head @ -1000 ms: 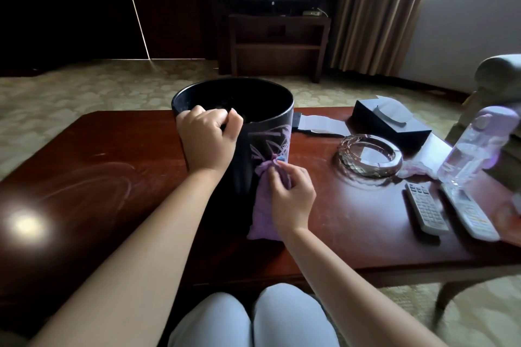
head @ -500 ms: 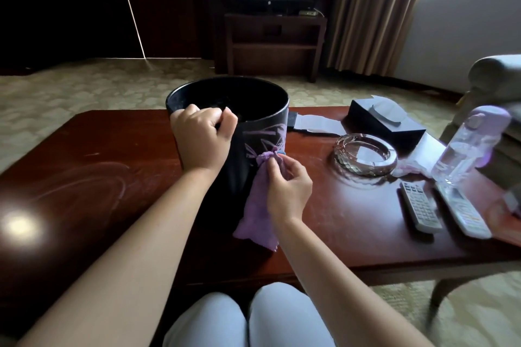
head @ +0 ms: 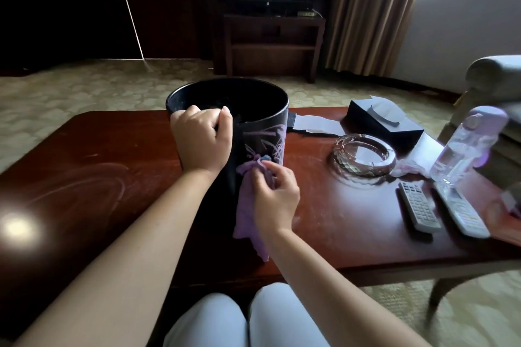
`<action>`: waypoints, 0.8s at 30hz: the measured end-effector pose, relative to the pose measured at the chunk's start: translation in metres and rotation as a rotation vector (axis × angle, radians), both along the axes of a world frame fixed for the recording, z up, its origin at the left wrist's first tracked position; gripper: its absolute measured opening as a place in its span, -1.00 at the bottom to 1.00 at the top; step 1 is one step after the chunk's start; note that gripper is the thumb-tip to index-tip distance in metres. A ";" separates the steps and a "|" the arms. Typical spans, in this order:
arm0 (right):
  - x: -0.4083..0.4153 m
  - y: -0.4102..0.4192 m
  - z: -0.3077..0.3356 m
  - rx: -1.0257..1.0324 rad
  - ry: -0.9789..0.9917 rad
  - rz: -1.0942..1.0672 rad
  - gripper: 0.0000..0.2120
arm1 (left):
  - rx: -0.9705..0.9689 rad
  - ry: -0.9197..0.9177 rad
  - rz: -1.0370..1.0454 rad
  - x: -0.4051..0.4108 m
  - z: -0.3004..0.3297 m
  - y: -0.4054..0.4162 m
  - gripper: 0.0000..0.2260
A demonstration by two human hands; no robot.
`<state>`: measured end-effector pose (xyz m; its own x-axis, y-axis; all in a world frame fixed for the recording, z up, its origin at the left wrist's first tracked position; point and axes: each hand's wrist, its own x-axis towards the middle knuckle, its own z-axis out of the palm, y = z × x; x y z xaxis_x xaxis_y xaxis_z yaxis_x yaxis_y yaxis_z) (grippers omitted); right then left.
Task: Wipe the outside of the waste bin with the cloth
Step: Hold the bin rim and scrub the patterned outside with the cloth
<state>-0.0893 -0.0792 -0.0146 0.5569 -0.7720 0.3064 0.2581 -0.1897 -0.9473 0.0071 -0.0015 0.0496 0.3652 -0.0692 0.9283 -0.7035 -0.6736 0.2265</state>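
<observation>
Left hand (head: 201,144) grip clamps waste bin (head: 265,138) rim; right hand (head: 277,197) grip pinches cloth (head: 248,205) against bin side

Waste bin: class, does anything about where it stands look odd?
Yes. The waste bin stands on the wooden coffee table, not the floor, beside a glass ashtray and two remotes. It stands upright and nothing has spilled.

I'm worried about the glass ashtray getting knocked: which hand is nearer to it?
Right. The right hand holds the cloth against the bin's side facing the ashtray; the left hand grips the bin's rim, farther away.
</observation>
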 end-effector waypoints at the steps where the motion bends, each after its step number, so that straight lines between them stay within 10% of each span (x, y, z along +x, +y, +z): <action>1: 0.004 -0.004 0.004 0.084 -0.002 -0.030 -0.85 | -0.010 0.020 -0.014 -0.001 0.001 0.001 -0.60; 8: -0.001 0.006 0.002 -0.289 -0.094 -0.006 -0.88 | -0.025 0.038 -0.051 -0.002 0.001 0.000 -0.59; 13: 0.016 -0.012 0.018 0.001 -0.073 -0.149 -0.89 | -0.028 0.052 -0.052 -0.003 0.002 0.000 -0.57; 18: 0.002 -0.002 0.005 -0.387 -0.086 -0.079 -0.90 | -0.019 0.041 -0.048 -0.002 0.000 -0.001 -0.57; 24: 0.011 -0.005 0.023 -0.291 -0.155 -0.181 -0.86 | -0.013 0.048 -0.037 -0.003 0.002 -0.001 -0.58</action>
<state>-0.0780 -0.0841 0.0089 0.3491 -0.7220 0.5974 0.3323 -0.5007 -0.7993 0.0040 -0.0021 0.0519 0.4072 -0.0719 0.9105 -0.7160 -0.6440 0.2694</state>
